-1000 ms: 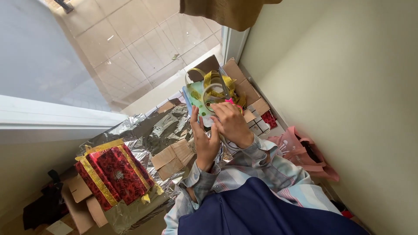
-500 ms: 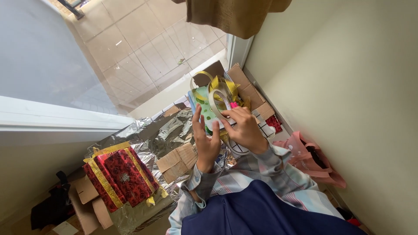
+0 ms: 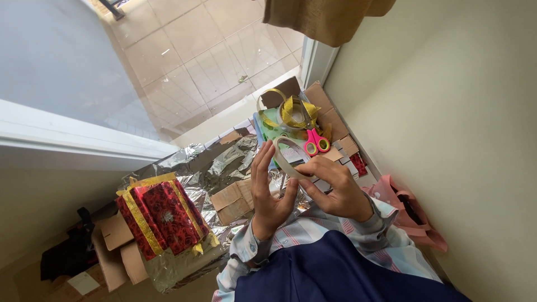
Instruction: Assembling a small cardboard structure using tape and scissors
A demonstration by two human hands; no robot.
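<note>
- Right hand grips the clear tape roll, held above the silver foil.
- Left hand, fingers spread, touches its rim.
- Best to pick the loose end with 1 nail, roll steady.

So there's a roll of clear tape, pale ring shape, held up on edge near the frame's middle. It sits just below the pink scissors.

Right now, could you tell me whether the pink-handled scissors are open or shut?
Shut: the pink-handled scissors lie with both finger loops side by side; blades hidden.
</note>
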